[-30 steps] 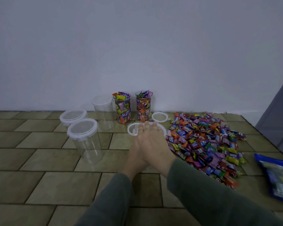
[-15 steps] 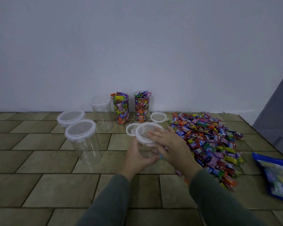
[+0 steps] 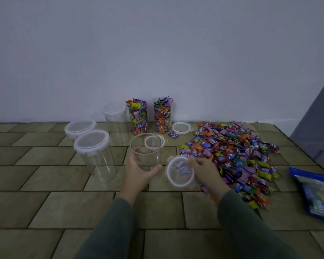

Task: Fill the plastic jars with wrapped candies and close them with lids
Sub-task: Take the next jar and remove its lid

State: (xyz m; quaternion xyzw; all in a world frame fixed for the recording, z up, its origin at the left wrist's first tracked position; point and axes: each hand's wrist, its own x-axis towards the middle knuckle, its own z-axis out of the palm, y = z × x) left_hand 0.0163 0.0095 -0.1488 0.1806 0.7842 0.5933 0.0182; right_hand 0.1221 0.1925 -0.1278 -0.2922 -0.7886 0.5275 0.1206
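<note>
My left hand [image 3: 138, 173] grips an empty clear plastic jar [image 3: 146, 152] standing upright on the tiled floor, its mouth uncovered. My right hand [image 3: 207, 171] pinches a white-rimmed lid [image 3: 180, 171] just to the right of that jar, tilted toward me. A big heap of wrapped candies [image 3: 232, 154] lies right of my right hand. Two uncovered jars full of candies [image 3: 138, 115] [image 3: 162, 114] stand by the wall. Two loose lids [image 3: 154, 142] [image 3: 181, 127] lie on the floor behind the held jar.
Three empty lidded jars [image 3: 94, 152] [image 3: 80, 127] [image 3: 114, 120] stand at the left. A blue candy bag [image 3: 314, 191] lies at the far right. A single purple candy [image 3: 173, 135] sits near the filled jars. A grey wall runs behind; a dark panel rises at the right edge.
The lid has come off the jar: my right hand carried it down and to the right. My left hand still holds the jar, now uncovered.
</note>
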